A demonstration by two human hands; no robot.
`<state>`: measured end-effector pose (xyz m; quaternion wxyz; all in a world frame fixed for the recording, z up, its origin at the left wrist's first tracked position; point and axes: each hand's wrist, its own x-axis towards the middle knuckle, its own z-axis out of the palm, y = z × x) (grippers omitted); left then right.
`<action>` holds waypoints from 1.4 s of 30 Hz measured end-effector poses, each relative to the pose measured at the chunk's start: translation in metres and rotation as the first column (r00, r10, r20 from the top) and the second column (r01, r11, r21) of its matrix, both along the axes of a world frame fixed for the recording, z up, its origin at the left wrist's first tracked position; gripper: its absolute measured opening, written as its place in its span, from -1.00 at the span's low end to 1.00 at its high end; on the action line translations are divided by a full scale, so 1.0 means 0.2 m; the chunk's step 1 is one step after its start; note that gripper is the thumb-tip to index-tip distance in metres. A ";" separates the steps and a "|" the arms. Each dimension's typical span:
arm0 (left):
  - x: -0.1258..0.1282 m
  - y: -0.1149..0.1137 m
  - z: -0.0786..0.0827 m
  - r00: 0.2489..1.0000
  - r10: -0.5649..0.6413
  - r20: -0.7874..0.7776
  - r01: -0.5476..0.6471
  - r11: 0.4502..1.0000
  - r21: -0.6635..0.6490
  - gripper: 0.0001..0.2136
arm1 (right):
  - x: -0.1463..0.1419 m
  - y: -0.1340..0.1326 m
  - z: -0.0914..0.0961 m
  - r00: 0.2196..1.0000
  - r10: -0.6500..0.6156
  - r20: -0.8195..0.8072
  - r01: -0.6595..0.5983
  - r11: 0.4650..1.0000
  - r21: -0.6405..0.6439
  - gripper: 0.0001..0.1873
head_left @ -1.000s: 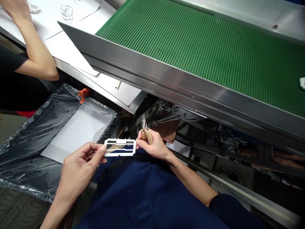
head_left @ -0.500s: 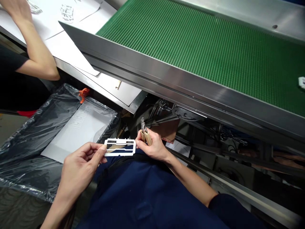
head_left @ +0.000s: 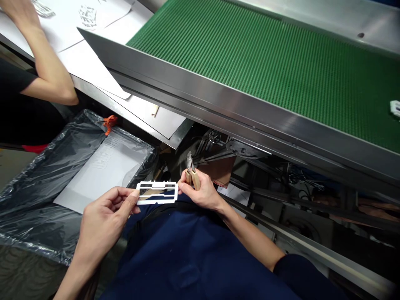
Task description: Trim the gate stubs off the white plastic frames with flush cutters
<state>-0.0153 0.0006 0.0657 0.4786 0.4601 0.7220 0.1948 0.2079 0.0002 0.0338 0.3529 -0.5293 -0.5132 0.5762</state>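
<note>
A white rectangular plastic frame (head_left: 158,201) with two crossbars is held level above my lap. My left hand (head_left: 108,212) pinches its left end between thumb and fingers. My right hand (head_left: 200,189) is wrapped round a pair of nippers (head_left: 194,178) with tan-covered handles, their metal jaws pointing up and away from me. The right thumb and fingertips are at the frame's right end; whether they grip it or only touch it I cannot tell.
A green conveyor belt (head_left: 250,58) with a metal side rail (head_left: 200,93) crosses ahead. At left, a bin lined with black plastic (head_left: 34,200) holds a grey sheet (head_left: 96,175). A co-worker's arm (head_left: 46,66) rests on the paper-covered table (head_left: 84,66). A white part (head_left: 395,107) lies on the belt.
The nippers in my right hand have tilted slightly, their jaws shifting a little right and up. The white part on the belt has moved slightly left. My left hand has stayed still.
</note>
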 end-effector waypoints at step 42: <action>0.00 0.00 0.00 1.000 0.004 0.006 -0.005 0.999 0.052 -0.70 | 0.02 0.01 0.01 0.999 0.022 -0.041 -0.021 0.999 0.027 -0.93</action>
